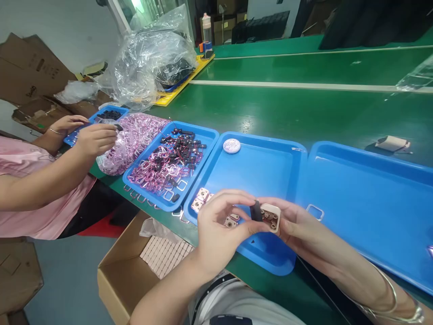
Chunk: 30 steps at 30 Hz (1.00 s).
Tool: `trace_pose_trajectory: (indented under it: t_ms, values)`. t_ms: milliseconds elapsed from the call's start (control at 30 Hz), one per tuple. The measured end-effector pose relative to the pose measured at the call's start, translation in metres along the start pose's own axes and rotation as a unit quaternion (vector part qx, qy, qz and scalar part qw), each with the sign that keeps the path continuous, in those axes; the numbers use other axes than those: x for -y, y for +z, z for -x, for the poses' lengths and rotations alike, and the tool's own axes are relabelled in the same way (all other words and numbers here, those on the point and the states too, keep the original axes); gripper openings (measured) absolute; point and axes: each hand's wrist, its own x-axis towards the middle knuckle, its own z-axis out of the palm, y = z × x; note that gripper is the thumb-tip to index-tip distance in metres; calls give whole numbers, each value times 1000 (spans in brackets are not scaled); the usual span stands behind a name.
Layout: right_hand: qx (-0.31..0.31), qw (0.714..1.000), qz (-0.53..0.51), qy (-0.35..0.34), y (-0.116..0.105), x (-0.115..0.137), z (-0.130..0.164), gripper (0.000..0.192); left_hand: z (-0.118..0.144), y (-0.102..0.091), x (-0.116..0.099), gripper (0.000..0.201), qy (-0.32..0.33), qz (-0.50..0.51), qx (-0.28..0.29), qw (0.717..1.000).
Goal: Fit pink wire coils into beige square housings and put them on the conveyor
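Between thumb and fingers, my left hand [225, 225] pinches a small black rectangular piece [256, 211]. My right hand [294, 221] grips a small cream square housing [271, 217], its open side facing left with round posts inside. The black piece is held right at the housing's open side; I cannot tell whether they touch. Both hands are over the near part of the middle blue tray [270, 162]. Several cream square pieces [202, 195] lie in that tray by my left hand, partly hidden by it. A round white patterned disc [232, 146] rests at its far left corner.
The left blue tray [211, 140] holds black parts with pink wires. Beyond it lie a bag of pink wire pieces [142, 131] and a co-worker's hands [96, 140]. A carton [115, 271] of cream blocks stands below. At right is another blue tray [365, 194] with a square ring [315, 212].
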Motion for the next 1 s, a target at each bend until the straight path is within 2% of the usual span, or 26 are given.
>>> trace_pose_trajectory:
  t_ms: [233,333,400,467,600,667,767,833,1000]
  values:
    - [22,1000,22,7,-1,-3,0,53,1,-2,1,35,95,-96,29,990]
    - [40,999,24,3,2,-3,-1,48,2,-1,0,31,136,-123,52,982]
    - [54,998,23,1,4,-3,0,40,2,-1,-1,26,140,-128,55,980]
    - [57,998,26,9,5,-3,1,31,1,-2,-1,23,127,-122,54,983]
    - [54,998,25,22,6,-5,2,43,-1,-3,-1,22,104,-104,63,987]
    - [53,998,14,15,8,-6,1,43,0,-3,-1,27,109,-121,48,985]
    - [18,1000,-20,11,10,-8,-1,43,3,-3,-1,33,109,-153,23,982]
    - [2,999,-33,17,10,-9,-1,46,5,-4,0,35,78,-140,26,987]
    - [22,1000,-5,14,10,-9,1,46,6,-8,3,34,-44,-29,3,999]
